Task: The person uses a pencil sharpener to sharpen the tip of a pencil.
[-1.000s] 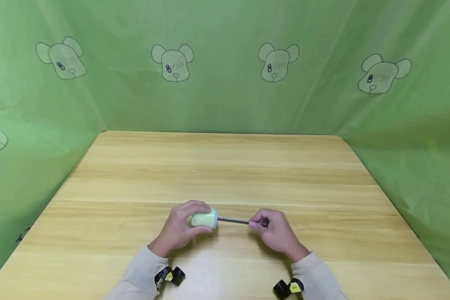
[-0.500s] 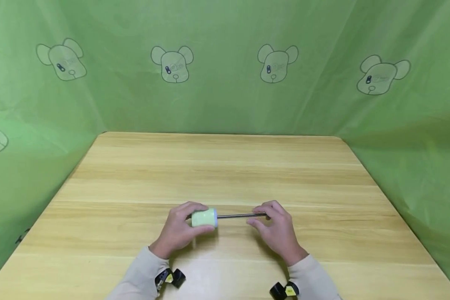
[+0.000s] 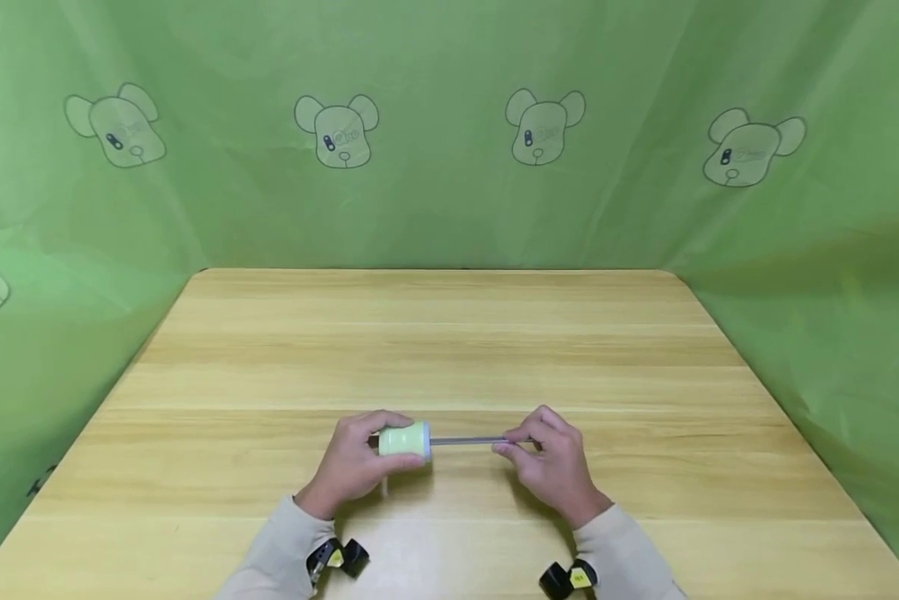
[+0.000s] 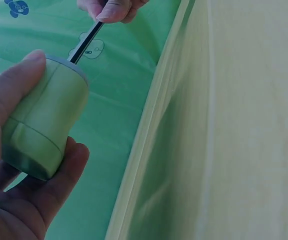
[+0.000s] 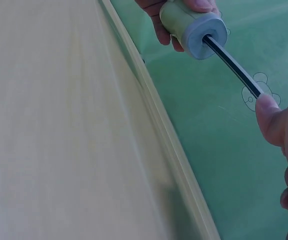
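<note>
Between the left fingers (image 4: 66,172) lies — sideways — a green cylinder (image 4: 49,115).

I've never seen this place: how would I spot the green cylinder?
Find the wooden table, then the left hand over its near half. That hand grips the green cylinder, which has a pale bluish end. It is the short, thick one; the striped stick pinched by the right hand is long and thin.

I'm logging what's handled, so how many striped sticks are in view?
1: the striped stick, pinched by the right hand; its other end is hidden in the green cylinder held by the left hand.
</note>
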Action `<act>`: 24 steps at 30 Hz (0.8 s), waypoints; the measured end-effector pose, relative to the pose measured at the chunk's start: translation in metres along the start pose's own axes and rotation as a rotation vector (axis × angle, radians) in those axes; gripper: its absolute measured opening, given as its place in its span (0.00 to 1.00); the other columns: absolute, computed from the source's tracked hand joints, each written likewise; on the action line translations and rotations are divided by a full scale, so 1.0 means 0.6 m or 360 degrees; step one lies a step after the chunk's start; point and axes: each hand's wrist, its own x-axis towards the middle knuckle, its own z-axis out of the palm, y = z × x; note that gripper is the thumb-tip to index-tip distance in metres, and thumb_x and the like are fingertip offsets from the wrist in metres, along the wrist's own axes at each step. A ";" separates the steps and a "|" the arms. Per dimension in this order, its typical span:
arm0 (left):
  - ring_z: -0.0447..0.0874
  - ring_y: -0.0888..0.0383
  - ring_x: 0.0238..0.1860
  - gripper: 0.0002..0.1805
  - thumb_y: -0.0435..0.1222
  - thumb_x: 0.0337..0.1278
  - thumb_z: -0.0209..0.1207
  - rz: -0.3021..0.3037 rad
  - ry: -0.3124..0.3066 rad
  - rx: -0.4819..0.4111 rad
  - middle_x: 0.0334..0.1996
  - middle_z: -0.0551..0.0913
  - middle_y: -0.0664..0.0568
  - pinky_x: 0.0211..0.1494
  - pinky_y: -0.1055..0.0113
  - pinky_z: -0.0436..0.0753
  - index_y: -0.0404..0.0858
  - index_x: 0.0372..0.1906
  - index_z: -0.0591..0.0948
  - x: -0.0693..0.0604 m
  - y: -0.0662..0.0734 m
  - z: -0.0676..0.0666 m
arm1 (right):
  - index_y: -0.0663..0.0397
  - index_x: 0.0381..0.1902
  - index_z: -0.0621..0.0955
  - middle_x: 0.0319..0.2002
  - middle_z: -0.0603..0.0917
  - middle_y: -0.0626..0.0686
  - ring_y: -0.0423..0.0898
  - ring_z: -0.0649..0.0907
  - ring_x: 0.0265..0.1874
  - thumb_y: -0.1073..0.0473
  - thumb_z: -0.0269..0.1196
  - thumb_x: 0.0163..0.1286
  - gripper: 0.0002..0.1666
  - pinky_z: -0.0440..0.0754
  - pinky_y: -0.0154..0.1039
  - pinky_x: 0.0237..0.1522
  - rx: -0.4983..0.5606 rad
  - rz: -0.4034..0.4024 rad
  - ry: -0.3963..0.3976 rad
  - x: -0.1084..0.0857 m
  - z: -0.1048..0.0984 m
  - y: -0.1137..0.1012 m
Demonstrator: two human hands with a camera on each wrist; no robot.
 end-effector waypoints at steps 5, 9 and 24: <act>0.83 0.55 0.32 0.23 0.34 0.34 0.77 0.0093 0.0029 0.0019 0.41 0.86 0.42 0.30 0.68 0.84 0.32 0.41 0.83 0.001 -0.004 -0.002 | 0.61 0.18 0.80 0.19 0.76 0.50 0.43 0.68 0.15 0.78 0.78 0.29 0.19 0.61 0.17 0.22 0.0065 0.0093 -0.0039 0.024 -0.006 -0.033; 0.85 0.49 0.39 0.24 0.34 0.32 0.78 0.0144 0.0034 0.0056 0.43 0.85 0.42 0.36 0.68 0.85 0.32 0.41 0.83 0.004 -0.004 -0.003 | 0.63 0.18 0.80 0.19 0.78 0.51 0.41 0.72 0.17 0.81 0.76 0.32 0.17 0.69 0.23 0.20 0.0117 0.0340 -0.0117 0.040 -0.014 -0.060; 0.83 0.54 0.35 0.23 0.37 0.35 0.77 0.0125 0.0012 0.0139 0.41 0.86 0.45 0.33 0.69 0.83 0.33 0.41 0.83 0.002 0.001 0.001 | 0.53 0.24 0.84 0.25 0.80 0.43 0.42 0.78 0.24 0.66 0.78 0.44 0.12 0.75 0.36 0.27 -0.0140 0.0365 -0.0164 0.005 0.000 -0.007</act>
